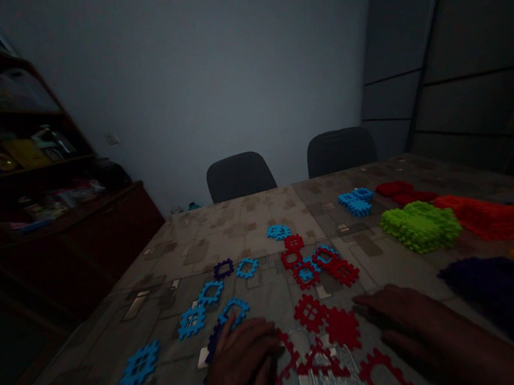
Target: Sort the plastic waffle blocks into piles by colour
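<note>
At the near edge of the patterned worktop (243, 232), a crinkled clear plastic sheet (339, 384) lies between the hands, among red lattice pieces (309, 313). Blue lattice pieces (211, 292) run up the left side. To the right lie a dark purple heap (503, 305), a green heap (420, 226) and a red heap (487, 217). Two black chairs (240, 176) stand beyond the far edge. The left hand (244, 361) curves palm-down against a blue piece; any grip is hidden. The right hand (411, 323) lies open and empty, just beside a red piece.
</note>
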`<action>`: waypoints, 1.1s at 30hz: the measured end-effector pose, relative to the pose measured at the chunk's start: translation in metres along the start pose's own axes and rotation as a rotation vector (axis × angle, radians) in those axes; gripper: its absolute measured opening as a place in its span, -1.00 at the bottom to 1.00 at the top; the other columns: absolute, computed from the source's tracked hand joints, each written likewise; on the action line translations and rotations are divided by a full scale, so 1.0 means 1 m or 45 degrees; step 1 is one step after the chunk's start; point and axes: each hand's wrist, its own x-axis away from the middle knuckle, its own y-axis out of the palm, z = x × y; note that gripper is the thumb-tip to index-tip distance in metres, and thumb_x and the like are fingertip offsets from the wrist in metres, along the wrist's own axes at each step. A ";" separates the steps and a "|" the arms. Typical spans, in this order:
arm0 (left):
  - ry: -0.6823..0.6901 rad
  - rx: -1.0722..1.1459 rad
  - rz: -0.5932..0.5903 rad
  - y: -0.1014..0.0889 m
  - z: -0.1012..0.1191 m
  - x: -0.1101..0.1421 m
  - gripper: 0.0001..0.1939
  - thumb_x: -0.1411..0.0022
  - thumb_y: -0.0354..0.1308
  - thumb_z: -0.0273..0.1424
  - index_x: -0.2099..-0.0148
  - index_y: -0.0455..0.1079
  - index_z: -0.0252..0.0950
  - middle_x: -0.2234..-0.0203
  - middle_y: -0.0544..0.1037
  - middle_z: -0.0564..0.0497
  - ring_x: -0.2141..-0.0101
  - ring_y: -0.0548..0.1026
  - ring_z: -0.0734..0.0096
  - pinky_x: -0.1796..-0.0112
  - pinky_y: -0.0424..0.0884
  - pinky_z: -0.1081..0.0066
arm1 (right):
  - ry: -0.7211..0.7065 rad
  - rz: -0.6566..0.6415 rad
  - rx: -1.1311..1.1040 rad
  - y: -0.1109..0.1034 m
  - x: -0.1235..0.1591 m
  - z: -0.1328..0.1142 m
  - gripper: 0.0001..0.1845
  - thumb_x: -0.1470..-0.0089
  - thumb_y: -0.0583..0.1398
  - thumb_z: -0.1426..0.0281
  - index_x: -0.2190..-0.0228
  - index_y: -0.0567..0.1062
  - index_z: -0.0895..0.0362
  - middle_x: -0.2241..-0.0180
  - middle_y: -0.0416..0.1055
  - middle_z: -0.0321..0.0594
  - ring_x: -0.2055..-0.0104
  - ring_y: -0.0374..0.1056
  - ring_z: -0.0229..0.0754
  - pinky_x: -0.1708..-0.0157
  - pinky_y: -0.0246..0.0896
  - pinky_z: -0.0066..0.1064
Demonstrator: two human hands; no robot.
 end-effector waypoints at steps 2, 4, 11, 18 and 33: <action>0.013 0.006 0.006 -0.002 -0.002 -0.005 -0.71 -0.56 0.02 -0.35 -0.19 0.46 0.02 -0.12 0.64 0.04 -0.13 0.60 0.21 -0.32 0.35 -0.08 | 0.015 -0.002 0.054 -0.001 -0.004 -0.002 -0.42 -0.20 0.18 0.51 -0.21 0.57 -0.01 -0.13 0.59 0.00 -0.11 0.54 0.15 -0.13 0.45 0.00; 0.038 0.017 0.035 -0.003 -0.001 -0.015 -0.70 -0.57 -0.02 -0.34 -0.19 0.46 -0.01 -0.10 0.65 -0.01 -0.11 0.62 0.18 -0.28 0.40 -0.09 | 0.034 0.032 0.072 0.000 -0.005 -0.003 -0.44 -0.19 0.18 0.50 -0.18 0.59 -0.04 -0.11 0.60 -0.03 -0.09 0.56 0.14 -0.11 0.47 -0.02; -0.024 0.186 -0.358 0.001 0.021 -0.075 -0.67 -0.36 0.06 -0.60 0.01 0.50 -0.09 0.05 0.69 0.06 0.02 0.64 0.23 -0.20 0.45 0.01 | -0.021 0.072 -0.002 0.013 -0.004 0.006 -0.50 -0.27 0.13 0.46 -0.16 0.59 -0.07 -0.09 0.63 -0.10 -0.06 0.57 0.06 -0.08 0.47 -0.09; -0.306 0.141 -0.480 0.026 0.033 -0.102 -0.58 -0.13 0.49 -0.44 -0.03 0.51 -0.23 0.02 0.58 -0.10 0.02 0.55 0.01 -0.03 0.52 0.06 | 0.082 0.023 0.052 0.002 -0.006 0.001 -0.45 -0.18 0.16 0.54 -0.14 0.61 -0.05 -0.09 0.62 -0.05 -0.05 0.58 0.10 -0.03 0.51 -0.08; -0.197 0.155 -0.366 0.020 0.016 -0.093 -0.30 -0.02 0.21 -0.66 -0.23 0.39 -0.20 0.06 0.57 -0.13 0.06 0.53 0.03 0.00 0.55 0.05 | 0.096 -0.009 0.083 0.002 -0.004 0.004 -0.46 -0.25 0.15 0.50 -0.21 0.55 -0.03 -0.15 0.58 -0.03 -0.10 0.55 0.11 -0.09 0.48 -0.03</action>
